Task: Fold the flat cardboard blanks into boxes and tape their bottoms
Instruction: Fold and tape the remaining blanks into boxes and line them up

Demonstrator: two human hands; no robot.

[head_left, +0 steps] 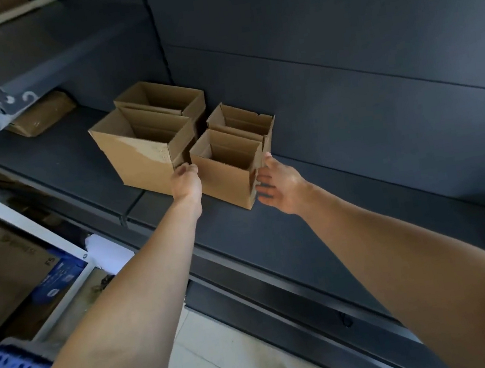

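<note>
A right hand (pixel 278 185), fingers spread flat, and a left hand (pixel 186 182), its grip hidden, braced a small box (pixel 224 174) on the shelf (pixel 304 231) beside three finished boxes (pixel 143 154), apparently to align it.

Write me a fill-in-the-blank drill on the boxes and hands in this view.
1. The dark shelf holds ___ open-topped cardboard boxes.
2. The two larger boxes stand to the ___ of the two smaller ones.
3. The right hand lies against the front small box on its ___ side.

Missing words: four; left; right.
</note>
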